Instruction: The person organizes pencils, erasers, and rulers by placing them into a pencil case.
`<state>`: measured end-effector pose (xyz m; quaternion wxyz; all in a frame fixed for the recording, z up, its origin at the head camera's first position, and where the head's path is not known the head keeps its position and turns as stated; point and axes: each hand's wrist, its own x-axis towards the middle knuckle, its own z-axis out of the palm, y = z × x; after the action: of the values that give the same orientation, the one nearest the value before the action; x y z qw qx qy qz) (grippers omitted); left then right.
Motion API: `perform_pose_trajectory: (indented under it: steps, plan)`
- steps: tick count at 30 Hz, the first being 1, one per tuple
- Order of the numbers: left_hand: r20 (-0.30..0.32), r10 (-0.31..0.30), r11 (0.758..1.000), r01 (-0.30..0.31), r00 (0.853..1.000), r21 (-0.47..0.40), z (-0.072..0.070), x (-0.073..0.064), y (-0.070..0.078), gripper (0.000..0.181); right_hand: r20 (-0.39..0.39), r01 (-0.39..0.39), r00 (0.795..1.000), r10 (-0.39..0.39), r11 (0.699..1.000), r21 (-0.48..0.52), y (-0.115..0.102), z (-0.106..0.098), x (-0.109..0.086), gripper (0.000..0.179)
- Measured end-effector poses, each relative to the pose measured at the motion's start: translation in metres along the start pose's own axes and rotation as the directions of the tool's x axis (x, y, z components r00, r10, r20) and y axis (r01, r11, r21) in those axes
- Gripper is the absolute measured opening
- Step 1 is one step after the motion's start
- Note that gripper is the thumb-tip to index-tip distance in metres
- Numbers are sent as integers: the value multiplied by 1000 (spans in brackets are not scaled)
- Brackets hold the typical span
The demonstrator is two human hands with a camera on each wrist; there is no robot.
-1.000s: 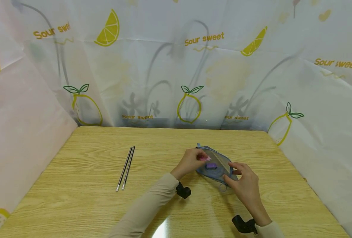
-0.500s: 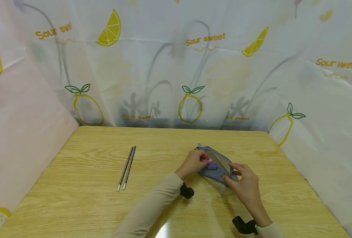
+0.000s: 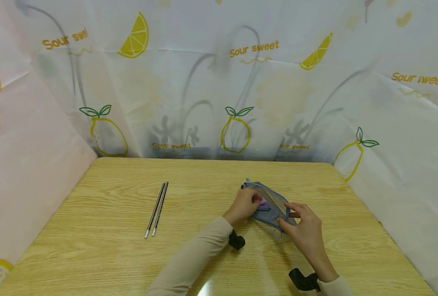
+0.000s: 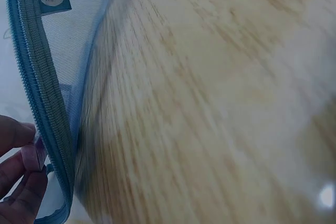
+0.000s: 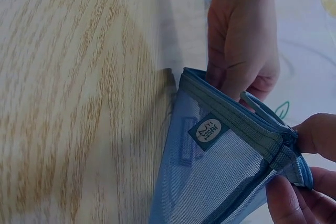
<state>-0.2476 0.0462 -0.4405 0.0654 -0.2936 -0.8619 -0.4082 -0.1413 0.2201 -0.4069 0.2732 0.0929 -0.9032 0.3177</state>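
A blue mesh zip pouch point(image 3: 272, 217) lies unzipped on the right half of the table. Fingers of my left hand point(image 3: 243, 204) reach into its mouth and pinch a small pink block point(image 4: 32, 157), seen clearest in the left wrist view. Under that block, inside the pouch, lies a purple block point(image 3: 264, 208), partly covered. My right hand point(image 3: 306, 226) pinches the zip end of the pouch between thumb and fingers and holds the mouth apart. Through the mesh in the right wrist view, a dark rectangular outline shows beside the sewn label point(image 5: 208, 131).
Two dark pencils point(image 3: 156, 209) with white ends lie side by side on the left of the wooden table point(image 3: 104, 213). A white sheet point(image 3: 189, 82) printed with lemons hangs behind and around it. Black wrist mounts point(image 3: 303, 279) sit on both forearms.
My left hand has moved slightly right and deeper into the pouch, bringing the pink block onto the purple one. The right hand and pencils have stayed in place.
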Motion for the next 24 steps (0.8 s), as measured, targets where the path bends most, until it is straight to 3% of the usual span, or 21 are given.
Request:
perform_pose_trajectory:
  steps: [24]
  plan:
    - [71, -25, 1000, 24, 997, 16, 3, 3, 6, 19, -4, -12, 1000, 12, 1000, 0, 0, -3, -1, 43]
